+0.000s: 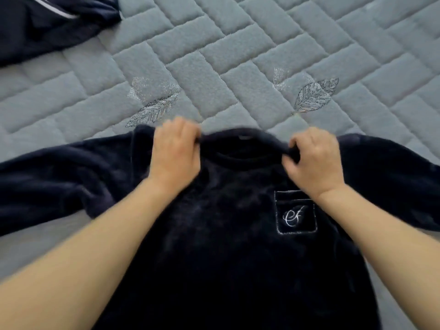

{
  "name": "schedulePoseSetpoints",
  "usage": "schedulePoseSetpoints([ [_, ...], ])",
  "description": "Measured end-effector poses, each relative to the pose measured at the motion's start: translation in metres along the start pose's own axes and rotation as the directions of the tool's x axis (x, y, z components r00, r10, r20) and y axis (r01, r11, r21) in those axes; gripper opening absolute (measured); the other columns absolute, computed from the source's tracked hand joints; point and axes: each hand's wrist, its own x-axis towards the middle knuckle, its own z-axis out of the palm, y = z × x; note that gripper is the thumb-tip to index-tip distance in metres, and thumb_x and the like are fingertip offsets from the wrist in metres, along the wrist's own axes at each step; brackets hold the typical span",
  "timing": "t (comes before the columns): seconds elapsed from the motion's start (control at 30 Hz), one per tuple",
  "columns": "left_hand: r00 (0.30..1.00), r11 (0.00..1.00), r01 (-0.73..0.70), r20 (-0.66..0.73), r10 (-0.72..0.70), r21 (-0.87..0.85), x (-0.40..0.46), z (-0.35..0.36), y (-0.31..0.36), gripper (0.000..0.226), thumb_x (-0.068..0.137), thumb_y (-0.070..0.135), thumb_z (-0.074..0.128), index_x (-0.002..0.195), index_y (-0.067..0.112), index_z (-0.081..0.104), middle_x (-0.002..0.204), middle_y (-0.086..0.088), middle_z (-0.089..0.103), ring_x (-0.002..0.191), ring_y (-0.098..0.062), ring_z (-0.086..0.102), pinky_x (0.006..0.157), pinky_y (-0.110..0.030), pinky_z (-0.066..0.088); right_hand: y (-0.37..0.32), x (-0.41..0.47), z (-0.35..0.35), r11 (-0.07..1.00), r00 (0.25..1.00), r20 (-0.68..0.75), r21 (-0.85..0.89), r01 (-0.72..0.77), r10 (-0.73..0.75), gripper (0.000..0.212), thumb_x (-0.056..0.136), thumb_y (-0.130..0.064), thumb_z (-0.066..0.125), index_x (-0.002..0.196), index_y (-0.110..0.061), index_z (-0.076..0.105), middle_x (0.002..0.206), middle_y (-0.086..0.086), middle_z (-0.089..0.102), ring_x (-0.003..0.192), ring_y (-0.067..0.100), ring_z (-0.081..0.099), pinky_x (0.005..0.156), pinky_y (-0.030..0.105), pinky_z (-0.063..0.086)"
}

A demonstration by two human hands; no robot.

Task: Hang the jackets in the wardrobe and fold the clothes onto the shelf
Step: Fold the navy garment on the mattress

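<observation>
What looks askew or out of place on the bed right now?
Nothing is damaged. The navy fleece top lies flat, front up, both hands pinching its shoulders. Only the second dark garment lies bunched, unfolded, on the quilt at far left.

Grey quilted bed cover (238, 55) under 2 dark garments: spread fleece top (226, 234), crumpled piece (47, 27) top-left.

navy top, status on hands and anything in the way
Left hand and right hand grip navy top beside collar. Top flat on quilt, sleeves spread. Second dark garment far left, clear.
</observation>
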Motion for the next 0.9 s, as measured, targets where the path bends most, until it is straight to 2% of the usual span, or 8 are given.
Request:
schedulePoseSetpoints([
  [0.1, 0.962, 0.988, -0.047, 0.273, 0.004, 0.150, -0.078, -0.007, 0.017, 0.031, 0.083, 0.041, 0.051, 0.090, 0.012, 0.060, 0.090, -0.006, 0.052, 0.080, -0.030, 0.048, 0.071, -0.044, 0.041, -0.007, -0.058, -0.021, 0.999, 0.978, 0.205, 0.023, -0.040, 0.035, 0.039, 0.083, -0.046, 0.053, 0.063, -0.013, 0.054, 0.066, 0.001, 0.049, 0.062, 0.028, 0.051, 0.058, 0.033, 0.037],
  [0.17, 0.967, 0.990, 0.054, 0.242, -0.085, 0.132, -0.084, -0.005, 0.020, 0.033, 0.087, 0.044, 0.049, 0.088, 0.013, 0.061, 0.093, -0.005, 0.053, 0.083, -0.029, 0.049, 0.075, -0.045, 0.042, -0.012, -0.066, -0.024, 0.988, 0.977, 0.163, 0.057, -0.146, 0.135, 0.041, 0.088, -0.044, 0.049, 0.065, -0.011, 0.057, 0.074, 0.001, 0.053, 0.071, 0.028, 0.055, 0.066, 0.033, 0.041],
  [0.23, 0.959, 0.968, 0.203, 0.169, -0.226, 0.144, -0.065, -0.004, 0.025, 0.034, 0.092, 0.043, 0.046, 0.103, 0.015, 0.060, 0.115, -0.009, 0.053, 0.106, -0.034, 0.050, 0.095, -0.057, 0.038, -0.024, -0.054, -0.018, 0.972, 0.963, 0.136, 0.019, -0.236, 0.231, 0.036, 0.091, -0.042, 0.048, 0.096, -0.010, 0.063, 0.107, 0.008, 0.057, 0.105, 0.032, 0.055, 0.098, 0.050, 0.039],
  [0.27, 0.930, 0.946, 0.279, 0.200, -0.309, 0.163, -0.056, 0.000, 0.024, 0.040, 0.095, 0.047, 0.041, 0.119, 0.018, 0.054, 0.133, -0.010, 0.046, 0.125, -0.036, 0.042, 0.103, -0.067, 0.027, -0.031, -0.047, -0.011, 0.955, 0.935, 0.195, -0.021, -0.296, 0.295, 0.041, 0.094, -0.045, 0.044, 0.120, -0.015, 0.057, 0.130, 0.011, 0.048, 0.126, 0.033, 0.044, 0.111, 0.059, 0.023],
  [0.37, 0.776, 0.855, 0.427, 0.365, -0.513, 0.294, -0.057, 0.025, 0.010, 0.065, 0.096, 0.066, 0.017, 0.153, 0.035, 0.016, 0.163, -0.004, 0.005, 0.150, -0.029, -0.010, 0.104, -0.081, -0.002, -0.047, -0.043, 0.022, 0.869, 0.743, 0.452, -0.218, -0.444, 0.493, 0.063, 0.097, -0.061, 0.015, 0.155, -0.036, 0.011, 0.163, 0.007, -0.001, 0.150, 0.031, -0.007, 0.111, 0.070, -0.008],
  [0.43, 0.773, 0.848, 0.419, 0.362, -0.520, 0.323, -0.066, 0.037, 0.004, 0.070, 0.093, 0.070, 0.015, 0.155, 0.039, 0.009, 0.165, -0.003, -0.002, 0.149, -0.029, -0.019, 0.101, -0.083, -0.004, -0.048, -0.052, 0.041, 0.843, 0.724, 0.434, -0.320, -0.432, 0.536, 0.068, 0.094, -0.063, 0.006, 0.156, -0.036, 0.005, 0.164, 0.008, -0.005, 0.150, 0.032, -0.011, 0.109, 0.074, -0.005],
  [0.63, 0.768, 0.853, 0.389, 0.390, -0.509, 0.348, -0.061, 0.051, -0.005, 0.078, 0.087, 0.073, 0.013, 0.156, 0.039, 0.000, 0.165, -0.003, -0.009, 0.149, -0.028, -0.023, 0.098, -0.084, -0.009, -0.042, -0.056, 0.058, 0.854, 0.778, 0.359, -0.285, -0.435, 0.516, 0.068, 0.092, -0.056, 0.024, 0.155, -0.030, 0.022, 0.163, 0.012, 0.012, 0.150, 0.036, 0.004, 0.107, 0.077, -0.001],
  [0.9, 0.631, 0.860, 0.420, 0.587, -0.507, 0.291, -0.046, 0.040, -0.013, 0.078, 0.087, 0.077, 0.018, 0.150, 0.048, -0.018, 0.160, 0.005, -0.031, 0.140, -0.019, -0.041, 0.098, -0.079, -0.020, -0.042, -0.055, 0.057, 0.854, 0.764, 0.383, -0.266, -0.447, 0.520, 0.069, 0.091, -0.055, 0.027, 0.155, -0.028, 0.025, 0.163, 0.012, 0.011, 0.150, 0.036, 0.004, 0.105, 0.079, 0.001],
])
